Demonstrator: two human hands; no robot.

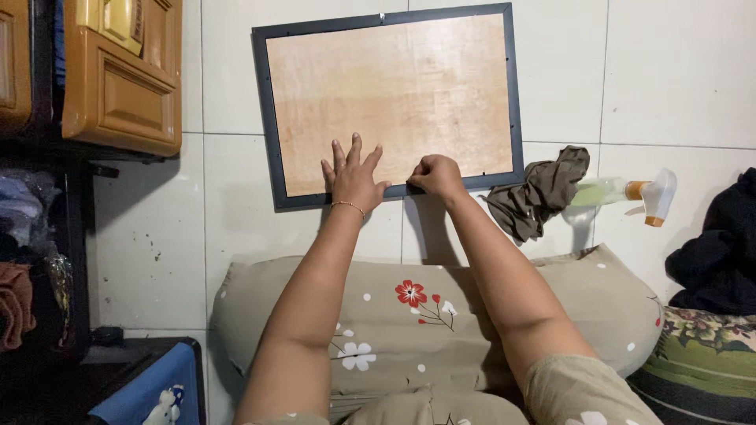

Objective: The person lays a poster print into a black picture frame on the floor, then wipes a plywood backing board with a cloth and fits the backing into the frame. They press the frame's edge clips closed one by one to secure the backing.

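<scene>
A picture frame (pixel 268 118) with a dark rim lies face down on the white tiled floor, its light wooden backing board (pixel 394 86) facing up. My left hand (pixel 352 175) rests flat on the backing board near its lower edge, fingers spread. My right hand (pixel 435 175) is closed, its fingertips pinched at something small on the frame's lower rim; what it pinches is hidden. A thin bracelet circles my left wrist.
A crumpled olive-grey cloth (pixel 537 197) and a spray bottle (pixel 622 193) with pale green liquid lie right of the frame. A floral beige pillow (pixel 409 315) lies under my arms. Orange-brown cabinet (pixel 118 79) at upper left, dark clothing (pixel 720 252) at right, blue box (pixel 150 386) lower left.
</scene>
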